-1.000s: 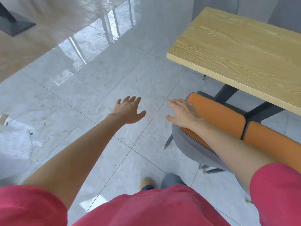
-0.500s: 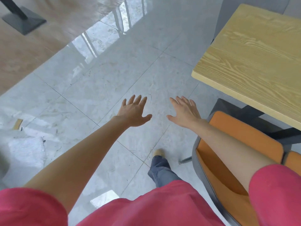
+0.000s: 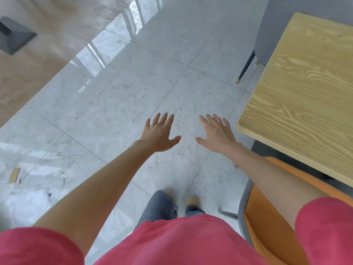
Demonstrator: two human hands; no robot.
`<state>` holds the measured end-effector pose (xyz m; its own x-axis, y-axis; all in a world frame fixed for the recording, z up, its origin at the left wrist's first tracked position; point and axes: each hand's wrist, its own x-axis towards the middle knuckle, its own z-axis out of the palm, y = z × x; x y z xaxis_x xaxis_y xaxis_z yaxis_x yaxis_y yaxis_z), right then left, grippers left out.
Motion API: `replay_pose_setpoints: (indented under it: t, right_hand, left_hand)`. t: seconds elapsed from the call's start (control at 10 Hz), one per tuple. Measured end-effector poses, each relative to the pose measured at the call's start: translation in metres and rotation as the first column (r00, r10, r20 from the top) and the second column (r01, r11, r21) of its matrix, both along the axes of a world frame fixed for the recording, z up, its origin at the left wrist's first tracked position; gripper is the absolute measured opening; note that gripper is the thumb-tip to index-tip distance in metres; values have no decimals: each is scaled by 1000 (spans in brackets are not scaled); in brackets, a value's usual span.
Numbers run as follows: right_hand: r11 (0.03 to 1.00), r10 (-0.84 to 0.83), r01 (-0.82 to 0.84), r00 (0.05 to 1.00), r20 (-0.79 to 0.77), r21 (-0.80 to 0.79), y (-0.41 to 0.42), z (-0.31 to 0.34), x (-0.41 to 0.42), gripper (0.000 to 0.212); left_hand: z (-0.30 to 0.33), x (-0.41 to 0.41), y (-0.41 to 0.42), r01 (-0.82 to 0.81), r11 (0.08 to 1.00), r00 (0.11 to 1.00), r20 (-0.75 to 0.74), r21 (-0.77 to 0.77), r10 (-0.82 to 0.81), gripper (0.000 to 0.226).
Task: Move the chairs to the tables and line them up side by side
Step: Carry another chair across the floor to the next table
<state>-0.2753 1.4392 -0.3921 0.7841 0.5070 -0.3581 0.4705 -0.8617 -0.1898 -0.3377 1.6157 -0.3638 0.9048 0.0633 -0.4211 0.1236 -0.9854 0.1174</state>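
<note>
Orange chair [image 3: 271, 232] sits beside table [image 3: 305, 104]; both hands spread, empty

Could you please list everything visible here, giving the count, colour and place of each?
Table: one, light wood top, right.
Orange chair: one, orange cushion in grey shell, lower right, at the table's near edge.
Grey chair: one, grey with a dark brass-tipped leg, top right, beyond the table.
Dark base: one, dark grey, top left on wood flooring.
Floor: grey glossy tiles, centre.
Left hand: open, empty, over the floor.
Right hand: open, empty, beside the table corner.
</note>
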Motion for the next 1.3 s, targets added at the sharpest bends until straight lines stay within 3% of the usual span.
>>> replay_pose_setpoints:
  t: [0.4,0.7,1.3]
  right_hand:
    - [960,-278,278,961,11,-41,87,-1,125,73]
    - [880,-472,473,881,34,-42,135,9,224,74]
    - [745,-660,667,740,134,-9,56,10,462,77]
  left_hand:
    - [-2,182,104,253,967,967,17,-22,-253,77]
    - [1,312,152,416,908,910,19,-47,-415,78]
    - [2,585,64,617,783,787,35,-74,-616,79]
